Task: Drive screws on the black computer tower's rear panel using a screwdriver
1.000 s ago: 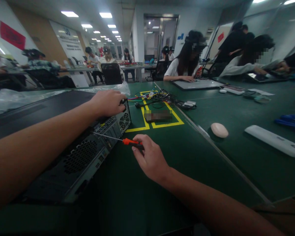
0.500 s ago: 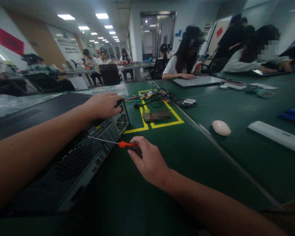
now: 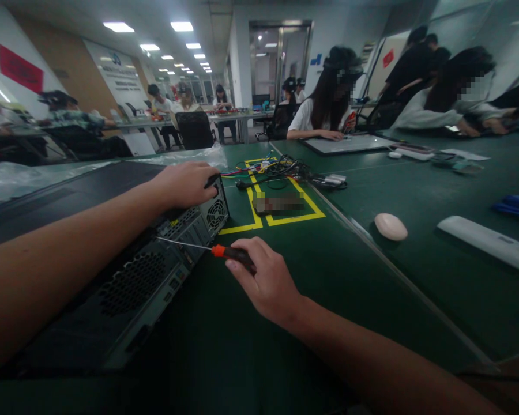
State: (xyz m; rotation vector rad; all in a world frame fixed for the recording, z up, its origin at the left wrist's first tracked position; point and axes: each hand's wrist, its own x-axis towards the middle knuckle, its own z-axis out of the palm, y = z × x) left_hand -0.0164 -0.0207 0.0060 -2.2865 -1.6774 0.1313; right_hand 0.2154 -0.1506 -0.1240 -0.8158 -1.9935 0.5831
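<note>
A black computer case (image 3: 134,323) lies on the green table at the left, its rear panel with vent holes and ports turned towards the right. My left hand (image 3: 189,183) is closed over the far top edge of that panel, beside the round fan grille; a small dark piece shows at its fingertips. In my right hand (image 3: 263,274) is a screwdriver (image 3: 236,254) with a black and orange handle. Its long thin shaft points left, the tip at the panel's upper edge under my left forearm. Whether the tip sits in a screw, I cannot tell.
Beyond the case lies a tangle of cables (image 3: 285,168) by yellow tape (image 3: 296,218) and a blurred-out object (image 3: 278,203). To the right are a pale oval mouse (image 3: 390,226) and a white power strip (image 3: 486,242). A person (image 3: 328,98) works across the table.
The screwdriver's handle has turned in my right fingers, showing more black and less orange. My left hand stays on the case edge. The whole view has shifted slightly.
</note>
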